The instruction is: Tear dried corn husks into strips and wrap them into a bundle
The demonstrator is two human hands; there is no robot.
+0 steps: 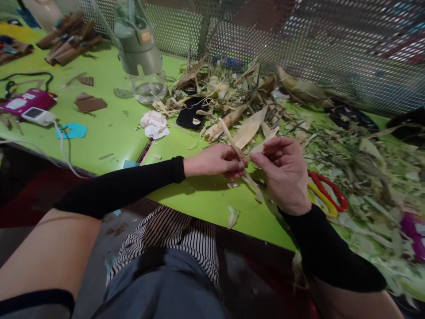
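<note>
My left hand [217, 160] is closed around a long pale strip of corn husk [254, 188], whose ends stick out above and below the fingers. Close beside it, my right hand [287, 170] pinches a piece of pale husk [262, 145] between thumb and fingers. The fingertips of both hands nearly meet. Behind them lies a broad dry husk leaf [249, 129] by a pale rolled husk [226, 123]. Scissors with red and yellow handles [328, 190] lie by my right wrist, their blades hidden. A small husk scrap [233, 216] rests near the table's front edge.
Husk scraps [361, 177] cover the right of the green table [116, 150]. A black phone [191, 113], crumpled tissue [154, 124] and water bottle [142, 66] stand or lie left of centre. Brown rolls [68, 42] and a purple device [31, 102] are far left. A perforated metal screen [252, 33] rises behind.
</note>
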